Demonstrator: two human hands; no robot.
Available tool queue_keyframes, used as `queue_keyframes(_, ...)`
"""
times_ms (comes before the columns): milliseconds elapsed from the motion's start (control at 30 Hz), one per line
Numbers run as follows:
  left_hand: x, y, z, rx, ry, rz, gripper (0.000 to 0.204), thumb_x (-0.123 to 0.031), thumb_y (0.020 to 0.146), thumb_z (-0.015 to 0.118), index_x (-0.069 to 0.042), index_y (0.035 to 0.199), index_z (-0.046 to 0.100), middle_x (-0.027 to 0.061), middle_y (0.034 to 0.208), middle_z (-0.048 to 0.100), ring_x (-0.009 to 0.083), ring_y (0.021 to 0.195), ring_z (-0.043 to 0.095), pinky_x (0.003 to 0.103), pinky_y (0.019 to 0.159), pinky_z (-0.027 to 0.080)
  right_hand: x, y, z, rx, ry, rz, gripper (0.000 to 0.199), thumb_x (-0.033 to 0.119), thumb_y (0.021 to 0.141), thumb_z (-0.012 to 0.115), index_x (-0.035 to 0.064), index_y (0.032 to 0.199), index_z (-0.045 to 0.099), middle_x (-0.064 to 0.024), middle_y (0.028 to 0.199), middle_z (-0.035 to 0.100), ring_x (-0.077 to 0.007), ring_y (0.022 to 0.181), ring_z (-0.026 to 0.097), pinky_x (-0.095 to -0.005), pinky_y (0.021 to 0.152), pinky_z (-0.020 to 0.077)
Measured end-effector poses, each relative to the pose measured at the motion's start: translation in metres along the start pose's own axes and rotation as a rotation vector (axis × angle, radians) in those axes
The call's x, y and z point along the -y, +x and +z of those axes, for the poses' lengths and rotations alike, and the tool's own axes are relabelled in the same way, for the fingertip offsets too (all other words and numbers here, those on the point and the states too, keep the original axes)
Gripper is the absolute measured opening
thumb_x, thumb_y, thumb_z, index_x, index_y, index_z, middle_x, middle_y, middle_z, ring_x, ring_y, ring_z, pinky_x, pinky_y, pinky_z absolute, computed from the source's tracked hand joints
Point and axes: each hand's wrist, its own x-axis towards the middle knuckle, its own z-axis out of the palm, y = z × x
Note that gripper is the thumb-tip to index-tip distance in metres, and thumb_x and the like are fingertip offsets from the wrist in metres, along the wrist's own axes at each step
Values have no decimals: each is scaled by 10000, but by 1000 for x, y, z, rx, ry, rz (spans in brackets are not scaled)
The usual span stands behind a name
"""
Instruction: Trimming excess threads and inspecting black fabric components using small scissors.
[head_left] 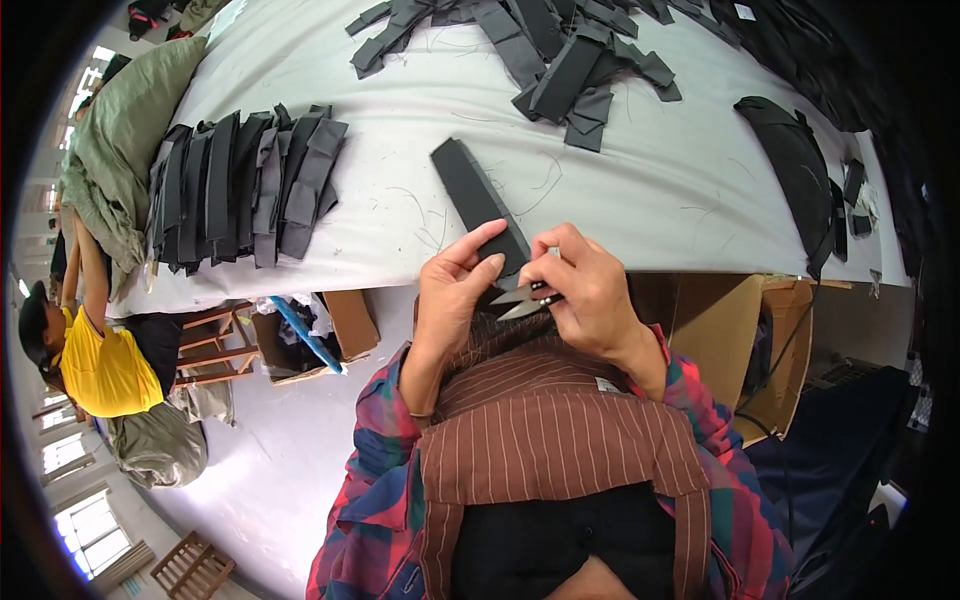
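Note:
My left hand (455,290) pinches the near end of a dark grey fabric strip (465,185), whose far end lies on the white-covered table (390,215). Close beside it, my right hand (585,290) is closed around a small pair of thread snips (525,300). The blades of the snips are parted and point left, just below the strip's near end. Several similar folded strips (240,190) lie side by side in a row on the left part of the table. More strips (570,75) are heaped loosely at the far side.
Loose threads are scattered over the cloth. At the table's right lies a black curved fabric piece (785,170). Cardboard boxes (715,325) stand below the table edge. On the left, a person in a yellow top (115,365) reaches toward a green fabric bundle (130,140).

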Motion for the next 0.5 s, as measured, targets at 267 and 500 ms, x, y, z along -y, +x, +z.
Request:
queue_keyframes(267,1,-2,11,48,68,90,377,46,858,556,34,1235,553,6,932,615,31,771,541,194,700,460,-15,12,15,6,145,247,161,-47,714,619,18,854,573,-82,768,548,-275,679,554,-316,625,437)
queue_keyframes(500,-6,-6,17,-48,41,12,367,-29,850,631,11,1212,588,-53,736,526,17,640,456,164,583,379,-13,18,10,-34,236,385,187,116,778,677,67,953,632,-74,847,623,-248,700,591,-345,630,452)
